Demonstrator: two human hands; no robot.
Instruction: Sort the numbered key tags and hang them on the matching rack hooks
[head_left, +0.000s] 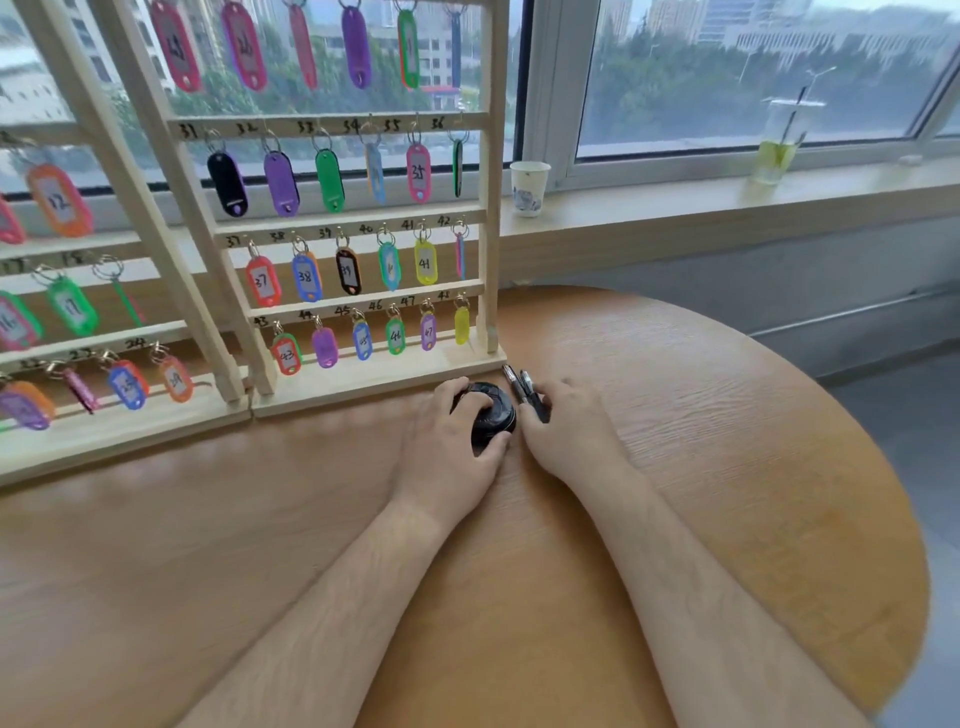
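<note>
Two wooden racks stand at the table's back: the right rack (488, 171) and the left rack (104, 332). Coloured numbered key tags hang from their hooks, among them tag 37 (263, 281), tag 41 (426, 262) and a yellow tag (462, 325) at the bottom right. My left hand (452, 441) grips a round black object (493, 413) on the table just in front of the right rack's base. My right hand (566, 426) lies beside it, fingers curled on two black markers (524, 389).
The round wooden table (727, 441) stretches right and toward me. A paper cup (529, 188) and a plastic cup with a straw (779, 145) stand on the window sill behind. Floor lies beyond the table's right edge.
</note>
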